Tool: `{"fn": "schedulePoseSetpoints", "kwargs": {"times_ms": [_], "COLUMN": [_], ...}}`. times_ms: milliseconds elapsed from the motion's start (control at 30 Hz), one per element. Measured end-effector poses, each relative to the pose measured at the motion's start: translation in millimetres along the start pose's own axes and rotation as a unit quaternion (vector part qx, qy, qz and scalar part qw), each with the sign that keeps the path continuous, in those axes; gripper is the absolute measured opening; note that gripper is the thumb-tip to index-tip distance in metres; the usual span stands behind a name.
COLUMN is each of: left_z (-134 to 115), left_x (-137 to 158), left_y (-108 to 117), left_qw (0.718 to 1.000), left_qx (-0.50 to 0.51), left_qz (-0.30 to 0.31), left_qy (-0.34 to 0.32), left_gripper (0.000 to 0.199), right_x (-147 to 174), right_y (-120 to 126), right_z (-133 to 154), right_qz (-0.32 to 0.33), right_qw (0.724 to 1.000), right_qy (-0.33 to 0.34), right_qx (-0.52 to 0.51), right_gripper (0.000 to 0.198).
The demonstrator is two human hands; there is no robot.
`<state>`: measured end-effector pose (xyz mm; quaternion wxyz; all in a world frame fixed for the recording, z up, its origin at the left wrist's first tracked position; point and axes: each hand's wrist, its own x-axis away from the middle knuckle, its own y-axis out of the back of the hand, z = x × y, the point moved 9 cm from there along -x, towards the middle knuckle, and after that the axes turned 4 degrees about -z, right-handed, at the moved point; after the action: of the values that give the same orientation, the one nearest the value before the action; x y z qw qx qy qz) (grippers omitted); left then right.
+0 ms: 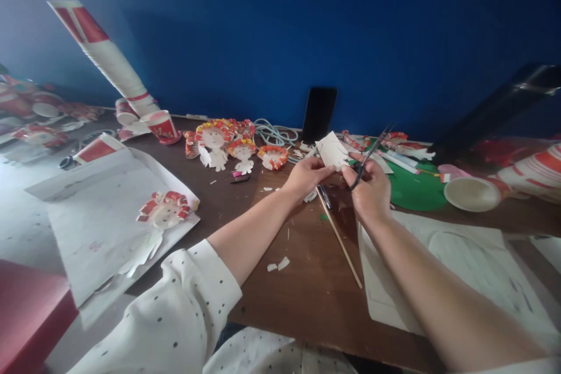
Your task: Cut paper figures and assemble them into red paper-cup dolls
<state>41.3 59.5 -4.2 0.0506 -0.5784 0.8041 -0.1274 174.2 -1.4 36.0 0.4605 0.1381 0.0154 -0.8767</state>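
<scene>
My left hand (308,175) pinches the lower left edge of a small white piece of paper (332,150), held up above the table. In my right hand (371,187) is a pair of dark scissors (360,170), my fingers closed round the handles. The scissors lie right beside the paper, and my right fingertips come close to its edge. Whether the blades touch the paper I cannot make out. Below my hands a thin wooden stick (339,239) and a black pen (324,197) rest on the brown table (307,298), among white paper scraps (279,264).
Paper figures with red and yellow rims (214,137) lie behind my left hand. A dark phone (319,114) leans on the blue wall. Paper cups (163,127) stand left; a stack of cups (530,172) lies right, near a green sheet (414,187). White sheets (100,216) flank both arms.
</scene>
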Motion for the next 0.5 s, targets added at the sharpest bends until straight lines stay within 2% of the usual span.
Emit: {"fn": "schedulePoseSetpoints", "kwargs": {"times_ms": [133, 300, 500], "left_z": [-1, -13, -14], "left_x": [-5, -6, -14], "left_y": [9, 25, 34], "left_qw": [0.999, 0.997, 0.993], "left_qx": [-0.009, 0.008, -0.011], "left_qz": [-0.031, -0.078, -0.099], "left_qy": [-0.014, -0.028, -0.059], "left_gripper": [0.024, 0.021, 0.02], "right_x": [4, 17, 29], "right_y": [-10, -34, -45], "right_z": [-8, -17, -18], "right_qz": [0.051, 0.178, 0.267], "right_qw": [0.997, 0.975, 0.956], "right_qy": [-0.044, -0.123, -0.121], "right_qx": [-0.028, -0.049, 0.015], "right_gripper": [0.048, 0.05, 0.046]}}
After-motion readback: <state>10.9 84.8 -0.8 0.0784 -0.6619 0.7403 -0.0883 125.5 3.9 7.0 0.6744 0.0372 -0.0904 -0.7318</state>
